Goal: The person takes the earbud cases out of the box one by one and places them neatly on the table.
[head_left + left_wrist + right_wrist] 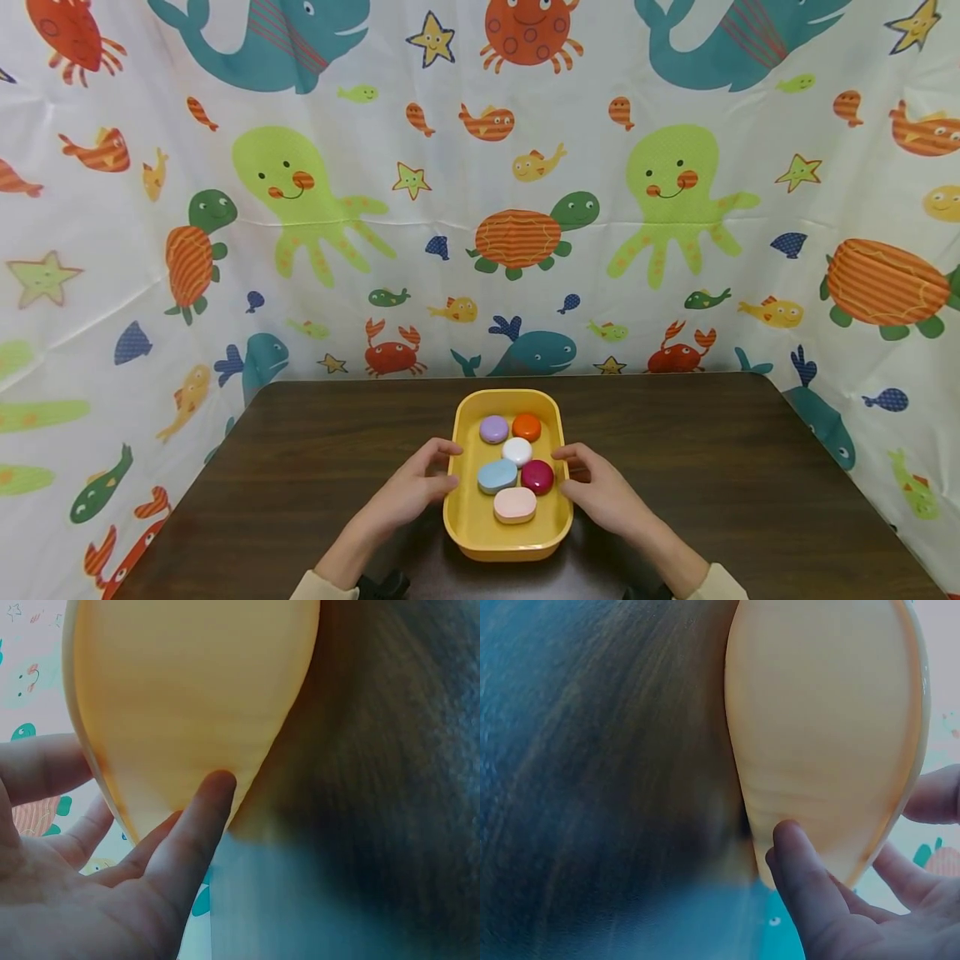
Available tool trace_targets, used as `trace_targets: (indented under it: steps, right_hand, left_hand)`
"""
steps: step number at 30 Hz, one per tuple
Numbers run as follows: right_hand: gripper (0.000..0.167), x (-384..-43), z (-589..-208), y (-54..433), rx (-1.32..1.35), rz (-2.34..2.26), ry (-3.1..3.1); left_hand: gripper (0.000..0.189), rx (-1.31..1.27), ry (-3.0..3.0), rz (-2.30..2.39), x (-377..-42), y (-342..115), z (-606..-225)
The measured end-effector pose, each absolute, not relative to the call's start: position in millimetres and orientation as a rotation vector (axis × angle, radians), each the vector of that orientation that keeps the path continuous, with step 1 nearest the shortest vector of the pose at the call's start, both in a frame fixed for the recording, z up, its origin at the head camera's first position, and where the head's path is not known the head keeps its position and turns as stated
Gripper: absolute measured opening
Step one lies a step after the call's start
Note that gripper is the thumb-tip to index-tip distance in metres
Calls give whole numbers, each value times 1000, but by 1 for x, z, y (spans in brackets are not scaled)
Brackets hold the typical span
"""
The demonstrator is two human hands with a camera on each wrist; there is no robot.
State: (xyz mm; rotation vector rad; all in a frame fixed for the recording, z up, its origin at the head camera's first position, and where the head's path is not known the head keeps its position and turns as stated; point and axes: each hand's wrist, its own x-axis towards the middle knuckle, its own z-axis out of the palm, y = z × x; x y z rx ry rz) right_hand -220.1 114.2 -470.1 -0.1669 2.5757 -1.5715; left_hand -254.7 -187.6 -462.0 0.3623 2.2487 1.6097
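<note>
A yellow plastic tray with rounded corners is near the front of the dark table, between both hands. Several smooth, rounded pieces lie in it: lilac, orange, white, light blue, crimson and pale pink. My left hand holds the tray's left side, with fingers against the outer wall in the left wrist view. Opposite it, my right hand holds the right side; its fingers touch the outer wall. Parts of the fingertips are hidden by the rim.
The dark wooden table extends to both sides of the tray and behind it. A white cloth printed with sea animals hangs along the table's back and sides.
</note>
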Motion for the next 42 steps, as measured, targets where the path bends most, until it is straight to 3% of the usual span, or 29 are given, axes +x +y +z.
trace_targets:
  steps: [42]
  right_hand:
    - [37,-216,-443,110,-125,-1430,2765]
  left_hand:
    - [41,374,2237,1624,-255,-188,-465]
